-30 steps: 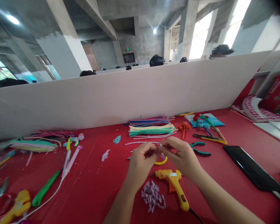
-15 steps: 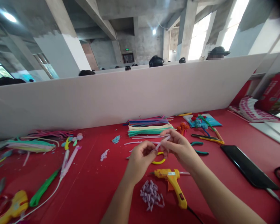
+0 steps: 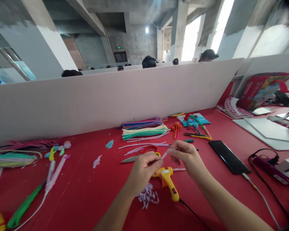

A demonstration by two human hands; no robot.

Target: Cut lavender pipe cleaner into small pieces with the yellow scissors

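A short pale lilac pipe cleaner piece [image 3: 164, 154] spans the gap between my two hands above the table. The thumb and fingers of my left hand [image 3: 144, 168] pinch its lower end. At its upper end, the fingertips of my right hand [image 3: 187, 156] are closed on it. Just below lies a yellow hot glue gun [image 3: 168, 179] with a clear stick at its back. A heap of cut lilac pieces [image 3: 148, 195] is partly hidden by my left wrist. Scissors [image 3: 131, 158] with red and yellow handles lie behind my left hand.
Bundles of coloured pipe cleaners [image 3: 144, 132] lie along the white partition [image 3: 110, 99]. Pliers [image 3: 189, 141] are partly covered by my right hand. On the right are a black phone [image 3: 228, 157] on a cable and white boards [image 3: 269, 130]. A green-handled tool [image 3: 26, 203] lies left.
The view has turned to the right, so the table's things appear further left. Both hands still hold the lilac piece, and the scissors show more fully.
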